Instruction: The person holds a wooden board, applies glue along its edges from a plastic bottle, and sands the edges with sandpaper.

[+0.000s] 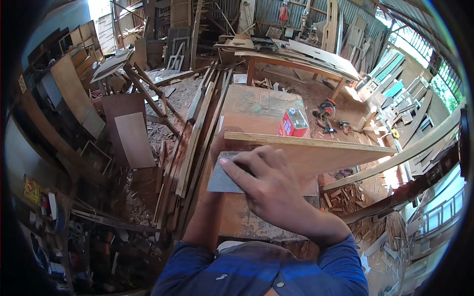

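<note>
Beyond the wooden panel (326,160), a long table (316,61) bears flat boards and sheets. Left of the panel, long rough planks (190,158) lie side by side. Under it spreads the workbench (259,101), its top scuffed and patchy; the panel and the arms hide its middle. The panel itself stands tilted, its pale, layered edge upward and its face smooth and brown.

Just beyond the panel, on the bench, is a boxy tin (295,123) with red sides, a bare metal top and a white cap (292,111). Its contents cannot be seen, and its lettering is too small to read.

At the panel's left end, the left hand (217,147) is mostly covered, so I cannot tell how its fingers are set. In front of the panel, near that end, the right hand (264,175) pinches a thin, flat grey sheet (222,180), thumb pressed on its face; the hand covers one side of the sheet.
</note>
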Available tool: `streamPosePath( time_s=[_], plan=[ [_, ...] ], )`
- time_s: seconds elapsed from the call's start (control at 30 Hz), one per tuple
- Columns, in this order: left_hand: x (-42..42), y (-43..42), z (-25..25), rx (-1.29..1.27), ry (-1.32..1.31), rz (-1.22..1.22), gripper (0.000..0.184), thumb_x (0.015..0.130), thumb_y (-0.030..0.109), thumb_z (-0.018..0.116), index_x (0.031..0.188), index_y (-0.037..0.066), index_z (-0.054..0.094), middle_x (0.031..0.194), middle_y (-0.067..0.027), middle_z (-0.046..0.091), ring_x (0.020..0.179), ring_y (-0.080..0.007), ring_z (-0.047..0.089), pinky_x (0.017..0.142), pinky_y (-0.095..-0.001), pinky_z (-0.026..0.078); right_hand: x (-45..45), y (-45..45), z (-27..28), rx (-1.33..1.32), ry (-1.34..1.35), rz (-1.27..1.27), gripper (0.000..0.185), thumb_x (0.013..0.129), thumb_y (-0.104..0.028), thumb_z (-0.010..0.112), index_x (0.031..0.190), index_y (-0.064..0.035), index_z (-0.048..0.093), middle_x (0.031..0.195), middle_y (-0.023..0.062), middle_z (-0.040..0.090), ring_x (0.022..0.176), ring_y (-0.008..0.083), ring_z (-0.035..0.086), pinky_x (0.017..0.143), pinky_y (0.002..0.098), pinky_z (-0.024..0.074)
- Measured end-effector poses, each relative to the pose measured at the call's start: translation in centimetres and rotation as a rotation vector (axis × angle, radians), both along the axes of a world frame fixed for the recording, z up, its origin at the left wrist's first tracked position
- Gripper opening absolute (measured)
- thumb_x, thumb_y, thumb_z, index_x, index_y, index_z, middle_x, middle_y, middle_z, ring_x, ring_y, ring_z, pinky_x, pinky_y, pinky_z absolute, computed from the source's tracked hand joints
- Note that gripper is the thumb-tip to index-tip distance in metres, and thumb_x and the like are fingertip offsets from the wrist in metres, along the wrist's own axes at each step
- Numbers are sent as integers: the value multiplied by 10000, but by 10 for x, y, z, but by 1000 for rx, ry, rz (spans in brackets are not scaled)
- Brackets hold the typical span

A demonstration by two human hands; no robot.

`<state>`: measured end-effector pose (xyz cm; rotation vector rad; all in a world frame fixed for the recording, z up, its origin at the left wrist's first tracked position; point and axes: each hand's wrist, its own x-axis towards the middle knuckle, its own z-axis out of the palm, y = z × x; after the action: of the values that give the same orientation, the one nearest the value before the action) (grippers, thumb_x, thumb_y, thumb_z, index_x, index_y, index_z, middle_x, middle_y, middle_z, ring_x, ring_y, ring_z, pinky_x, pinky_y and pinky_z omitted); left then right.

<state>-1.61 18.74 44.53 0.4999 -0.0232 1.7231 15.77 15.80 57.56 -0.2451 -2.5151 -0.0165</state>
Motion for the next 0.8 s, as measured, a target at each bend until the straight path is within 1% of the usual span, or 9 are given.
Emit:
streamPosePath(
  time_s=[0.03,0.13,0.23,0.47,0.5,0.6,0.63,0.67,0.8],
  plan=[
    [-1,1,-3,-65,89,91,343,1056,378,567,1123,48,635,981,-102,708,857,-196,696,778,-356,595,7,-1,6,25,16,-19,582,767,-72,692,1342,5,649,1200,121,619,1082,305,557,920,445,456],
    [-2,12,-13,-116,843,808,183,1010,162,680,1120,25,628,989,-59,711,838,-160,696,756,-306,588,12,9,8,43,56,-93,584,766,-60,689,1346,0,651,1194,121,622,1083,306,558,922,456,467],
    [3,9,-1,100,1009,1109,248,928,92,771,1113,24,620,970,-25,701,856,-103,673,758,-272,569,6,21,-8,43,79,-107,595,750,-44,701,1342,-9,658,1192,118,622,1082,306,560,925,460,473],
    [-1,11,-15,-52,939,946,319,866,60,810,1123,16,626,981,-23,680,901,-105,664,780,-275,551,35,19,13,-129,57,-23,537,753,-3,742,1288,-11,702,1114,103,689,1051,287,617,895,431,506],
    [-3,1,0,22,1257,1173,391,815,20,856,1129,14,623,997,-41,680,906,-127,695,786,-286,582,47,22,15,-158,79,-2,509,774,-1,743,1282,-10,706,1095,101,708,1040,277,634,876,418,516],
    [6,4,-2,-58,1013,953,456,769,-7,895,1130,3,616,1012,-69,681,906,-163,729,794,-304,621,95,32,10,-567,354,-63,401,877,-25,752,1275,7,703,1053,87,752,924,217,686,781,356,537],
    [11,0,9,-75,1063,1046,369,726,-10,887,1029,19,680,1001,-50,672,864,-138,649,736,-264,534,107,33,8,-804,561,-155,341,912,-47,749,1246,11,713,1053,86,758,885,189,693,762,329,541],
    [8,3,3,-55,1079,1038,410,740,-5,899,1068,7,653,1013,-67,679,885,-164,695,760,-285,584,121,35,4,-1030,781,-243,285,946,-69,747,1217,15,722,1054,84,764,846,162,700,743,301,545],
    [-3,10,-6,67,1189,1160,370,728,-33,879,1039,4,680,1030,-83,668,929,-192,695,831,-318,607,179,61,-27,-1179,1135,-100,231,955,-81,745,1164,-4,681,1072,82,749,845,148,709,768,315,589]
  ],
)
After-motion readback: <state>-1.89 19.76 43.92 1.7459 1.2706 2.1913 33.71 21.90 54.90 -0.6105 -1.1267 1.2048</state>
